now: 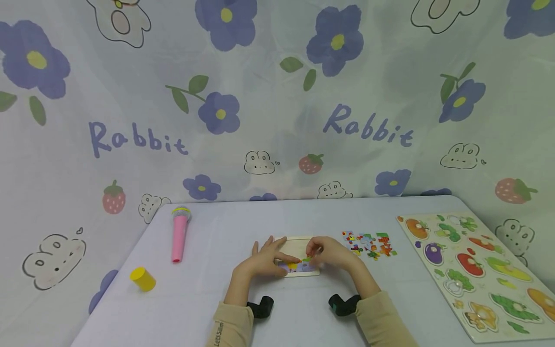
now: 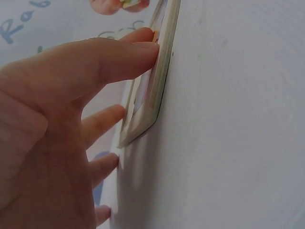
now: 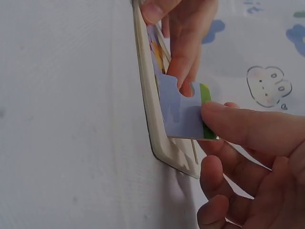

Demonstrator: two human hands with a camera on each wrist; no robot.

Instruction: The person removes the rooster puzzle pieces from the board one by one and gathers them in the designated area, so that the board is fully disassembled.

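Observation:
My left hand (image 1: 262, 261) rests on the left side of a small wooden puzzle tray (image 1: 297, 246), fingers spread and mostly straight. Its thumb (image 2: 128, 61) touches the tray's near edge in the left wrist view. Between thumb and fingers my right hand (image 3: 259, 152) pinches a jigsaw piece (image 3: 181, 112), blue-lilac with a green edge. That piece is tilted over the tray's near right corner. A colourful strip of puzzle picture (image 1: 289, 266) lies along the tray's near side, partly covered by the hands. Bare wood shows in the far part.
Several loose jigsaw pieces (image 1: 368, 245) lie right of the tray. Farther right is a large vegetable peg board (image 1: 477, 274). On the left are a pink toy microphone (image 1: 179, 236) and a yellow cylinder (image 1: 143, 279). A printed curtain (image 1: 277, 120) hangs behind the white table (image 1: 208, 274).

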